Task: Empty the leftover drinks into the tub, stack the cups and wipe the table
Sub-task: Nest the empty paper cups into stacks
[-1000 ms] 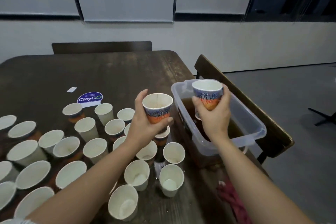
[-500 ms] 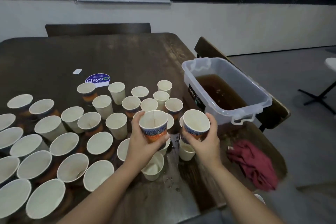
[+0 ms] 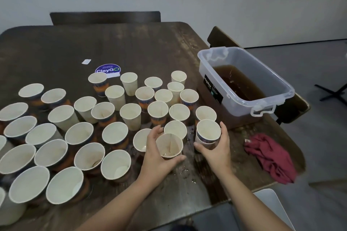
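Several white paper cups (image 3: 114, 135) with blue and orange prints stand upright across the dark wooden table (image 3: 131, 47). My left hand (image 3: 156, 157) grips one paper cup (image 3: 169, 145) low over the table near the front. My right hand (image 3: 216, 148) holds a second paper cup (image 3: 208, 131) just to its right. Both held cups are upright and look almost empty. A clear plastic tub (image 3: 277, 88) with brown liquid sits on the table's right edge, beyond my right hand. A crumpled red cloth (image 3: 270, 155) lies on the table at the front right.
Drops of spilled liquid (image 3: 185, 172) wet the table in front of my hands. A blue round sticker (image 3: 108, 69) lies behind the cups. One chair back (image 3: 105, 17) stands at the far side, another chair (image 3: 221, 37) behind the tub. A pale seat (image 3: 270, 206) shows at the lower right.
Both hands have come back from over the tub toward me and dropped lower, each still holding its cup, down among the standing cups near the table's front.
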A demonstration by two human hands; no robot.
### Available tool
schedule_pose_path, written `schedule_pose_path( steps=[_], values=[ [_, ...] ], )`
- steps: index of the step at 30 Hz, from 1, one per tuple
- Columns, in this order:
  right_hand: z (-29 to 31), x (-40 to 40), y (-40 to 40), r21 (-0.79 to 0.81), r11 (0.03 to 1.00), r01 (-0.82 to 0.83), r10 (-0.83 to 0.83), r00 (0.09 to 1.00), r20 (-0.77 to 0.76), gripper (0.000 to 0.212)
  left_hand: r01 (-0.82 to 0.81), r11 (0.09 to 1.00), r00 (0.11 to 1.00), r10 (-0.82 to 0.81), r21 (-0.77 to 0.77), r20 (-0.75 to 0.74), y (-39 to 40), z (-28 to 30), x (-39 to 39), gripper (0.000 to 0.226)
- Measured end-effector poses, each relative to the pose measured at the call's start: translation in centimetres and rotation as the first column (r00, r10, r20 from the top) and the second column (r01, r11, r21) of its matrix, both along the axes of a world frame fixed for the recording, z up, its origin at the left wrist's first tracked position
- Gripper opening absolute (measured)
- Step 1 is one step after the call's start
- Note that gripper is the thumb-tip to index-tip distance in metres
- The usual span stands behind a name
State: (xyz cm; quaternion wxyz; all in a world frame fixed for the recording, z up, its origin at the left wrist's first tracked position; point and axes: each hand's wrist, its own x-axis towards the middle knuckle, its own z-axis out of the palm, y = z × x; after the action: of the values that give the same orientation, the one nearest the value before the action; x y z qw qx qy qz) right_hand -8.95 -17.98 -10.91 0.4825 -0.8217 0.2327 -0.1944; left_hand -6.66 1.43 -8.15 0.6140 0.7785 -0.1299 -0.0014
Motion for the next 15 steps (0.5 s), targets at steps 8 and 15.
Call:
schedule_pose_path(
  steps=[8,15],
  values=[
    [-1.3,-0.1,0.3,0.072,0.997,0.015,-0.015,1.000,-0.005,0.102,-0.027,0.857,0.965,-0.113,0.515,0.238,0.0,-1.0,-0.1,0.100],
    [-1.5,0.0,0.5,0.018,0.999,0.041,-0.042,0.999,0.023,0.091,-0.030,0.515,0.974,-0.179,0.857,0.141,0.3,-1.0,0.3,0.079]
  ],
)
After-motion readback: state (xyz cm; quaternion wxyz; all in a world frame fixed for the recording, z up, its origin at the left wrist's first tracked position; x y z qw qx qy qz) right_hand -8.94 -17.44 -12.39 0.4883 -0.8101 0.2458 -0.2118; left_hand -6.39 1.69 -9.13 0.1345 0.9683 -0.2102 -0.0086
